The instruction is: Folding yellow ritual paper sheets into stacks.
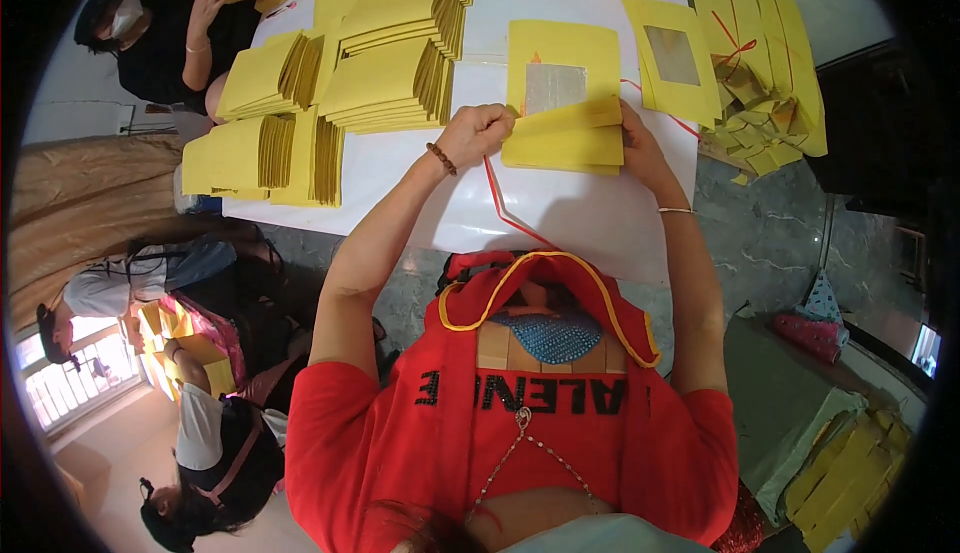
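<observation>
In front of me on the white tabletop lies a yellow paper packet [563, 145] with a clear window [556, 88] in its upper part. A strip of its lower part stands folded up across the middle. My left hand [474, 137] is closed on the left end of this fold, knuckles up. At the right end my right hand [643, 148] grips the edge, its fingers partly hidden behind the paper. A red string [497, 193] runs from beside my left hand toward the table's near edge. Another windowed yellow packet [675, 58] lies to the right.
Stacks of folded yellow packets [390, 83] fill the table's left side. Tied yellow bundles [760, 28] and loose scraps [755, 123] are at the right. A masked person [165, 43] handles yellow paper at far left; two more people [225, 453] sit lower left. Yellow pieces [850, 483] lie lower right.
</observation>
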### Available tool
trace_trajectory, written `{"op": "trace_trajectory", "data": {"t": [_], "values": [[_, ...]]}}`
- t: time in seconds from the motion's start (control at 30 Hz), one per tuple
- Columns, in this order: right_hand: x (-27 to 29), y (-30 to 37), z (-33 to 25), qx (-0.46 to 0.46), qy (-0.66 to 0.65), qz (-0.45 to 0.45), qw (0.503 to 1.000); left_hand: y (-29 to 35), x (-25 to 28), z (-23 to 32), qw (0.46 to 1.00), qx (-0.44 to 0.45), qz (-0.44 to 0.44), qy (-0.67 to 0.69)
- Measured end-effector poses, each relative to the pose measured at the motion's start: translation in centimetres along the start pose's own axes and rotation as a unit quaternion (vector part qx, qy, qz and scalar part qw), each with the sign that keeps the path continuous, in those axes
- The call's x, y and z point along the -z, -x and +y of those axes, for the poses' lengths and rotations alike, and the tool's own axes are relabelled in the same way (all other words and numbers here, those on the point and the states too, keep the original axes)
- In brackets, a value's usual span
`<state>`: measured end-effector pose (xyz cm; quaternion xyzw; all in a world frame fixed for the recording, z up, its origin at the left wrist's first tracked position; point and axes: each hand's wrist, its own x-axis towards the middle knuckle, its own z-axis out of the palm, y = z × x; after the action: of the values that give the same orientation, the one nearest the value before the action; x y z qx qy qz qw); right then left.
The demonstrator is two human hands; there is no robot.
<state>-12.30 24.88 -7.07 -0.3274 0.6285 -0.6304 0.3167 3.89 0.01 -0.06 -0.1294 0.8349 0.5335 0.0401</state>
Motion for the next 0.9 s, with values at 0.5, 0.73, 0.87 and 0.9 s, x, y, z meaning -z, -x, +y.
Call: {"op": "trace_trajectory", "data": {"t": [0.5,0.73,0.87,0.9], "values": [[-0.4,-0.1,-0.8,-0.012,0.013,0.043,0.999,1.4,-1.1,0.9,0.86,-0.339,-0.005,-0.382],[-0.1,0.0,-0.9,0.007,0.047,0.022,0.999,0.9,-0.6,0.4,0.872,-0.335,-0.045,-0.355],[-0.3,0.1,-1.3,0.003,0.034,0.023,0.999,0.7,-0.2,0.4,0.885,-0.328,-0.061,-0.325],[-0.4,0.1,-1.4,-0.005,0.029,0.03,0.999,0.7,0.0,0.4,0.895,-0.318,-0.074,-0.303]]}}
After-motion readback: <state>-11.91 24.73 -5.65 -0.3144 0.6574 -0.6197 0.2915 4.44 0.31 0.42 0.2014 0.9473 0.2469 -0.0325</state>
